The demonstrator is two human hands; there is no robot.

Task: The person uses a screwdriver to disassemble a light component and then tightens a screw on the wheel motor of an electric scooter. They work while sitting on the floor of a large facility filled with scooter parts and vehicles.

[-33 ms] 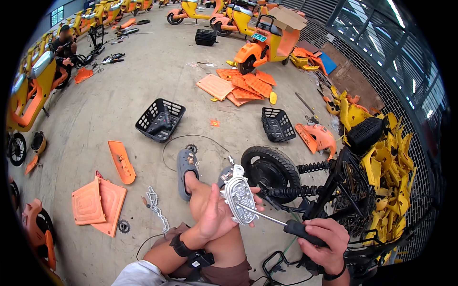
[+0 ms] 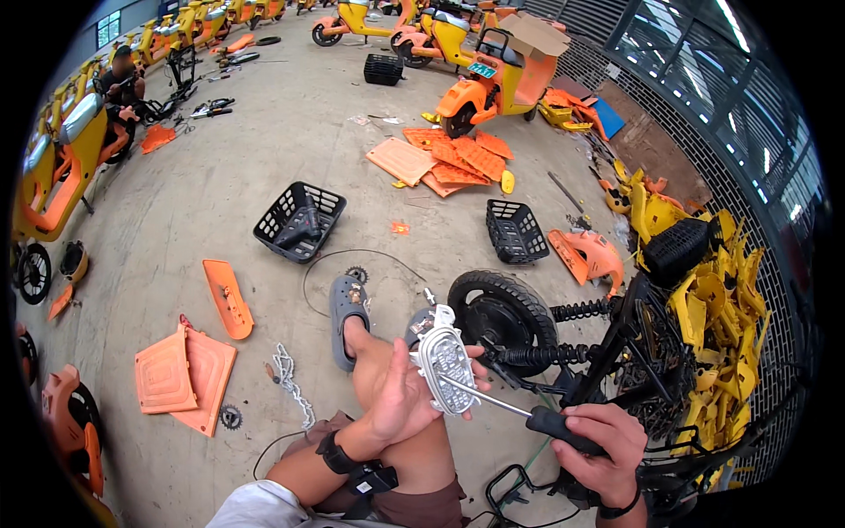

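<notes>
My left hand [image 2: 394, 392] grips a silvery oval lamp unit [image 2: 444, 359] and holds it upright above my knee. My right hand [image 2: 600, 444] is closed on the black handle of a screwdriver [image 2: 553, 424]. Its thin metal shaft runs up and left, and the tip touches the lower part of the lamp unit. Just behind the lamp lies a black scooter wheel [image 2: 502, 312] with coil springs [image 2: 581, 310] on a stripped dark frame [image 2: 642, 352]. My foot in a grey clog [image 2: 348, 308] rests on the concrete floor to the left.
Two black baskets [image 2: 299, 220] [image 2: 517, 231] stand on the floor ahead. Orange panels [image 2: 185, 378] [image 2: 227, 297] lie at left, and a stack of them [image 2: 449, 157] lies further off. A heap of yellow parts [image 2: 713, 290] fills the right. Yellow scooters [image 2: 493, 75] and a seated person [image 2: 123, 79] are at the back.
</notes>
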